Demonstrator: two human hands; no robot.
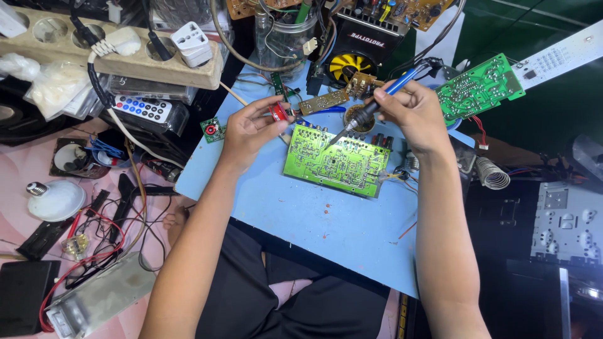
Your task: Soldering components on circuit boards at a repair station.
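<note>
Counts on the bench

Two hands [251, 129] [411, 113] were over one blue table [301, 207], with one soldering iron [377, 103], three green boards [336, 160] [480, 88] [212, 129], one power strip [119, 56], one remote [143, 108], one bulb [55, 199], one coiled stand [492, 174].

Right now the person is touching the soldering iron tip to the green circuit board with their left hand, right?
Not quite: the head view shows the right hand holding the soldering iron, its tip on the green circuit board. The left hand holds a small red part.
</note>
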